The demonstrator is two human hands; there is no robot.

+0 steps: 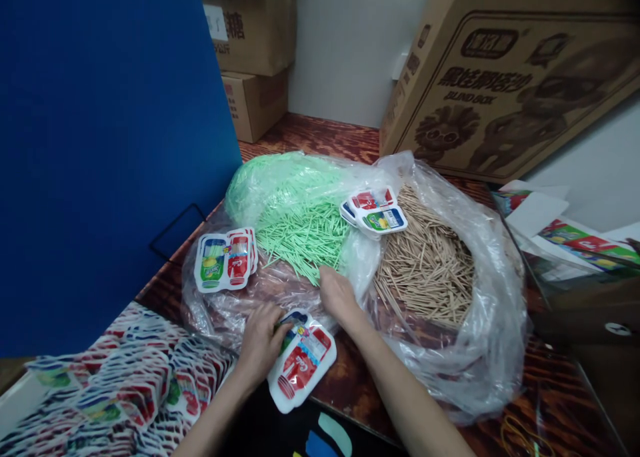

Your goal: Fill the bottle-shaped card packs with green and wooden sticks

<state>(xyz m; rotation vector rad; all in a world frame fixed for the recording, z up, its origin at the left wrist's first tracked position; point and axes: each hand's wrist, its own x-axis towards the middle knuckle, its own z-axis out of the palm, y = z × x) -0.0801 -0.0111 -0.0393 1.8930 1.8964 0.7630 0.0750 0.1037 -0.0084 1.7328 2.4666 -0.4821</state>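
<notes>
In the head view, my left hand (263,340) is closed on the left side of a double-bottle-shaped packet (305,360), white-edged, with a red cola half showing and a green half partly under my fingers. My right hand (337,297) is closed at the near edge of a heap of thin green sticks (305,237), fingertips touching them. The fingertips are partly hidden. The green sticks lie in an open clear plastic bag (240,324). A small stack of similar packets (225,260) rests on the bag's left side, and another stack (377,210) sits between the two heaps.
Brown sticks (430,264) fill a second clear bag (495,310) to the right. Many packets (145,377) stand in rows in a box at lower left. A blue panel (110,144) rises at left; cardboard boxes (250,30) and a large printed carton (500,84) stand behind.
</notes>
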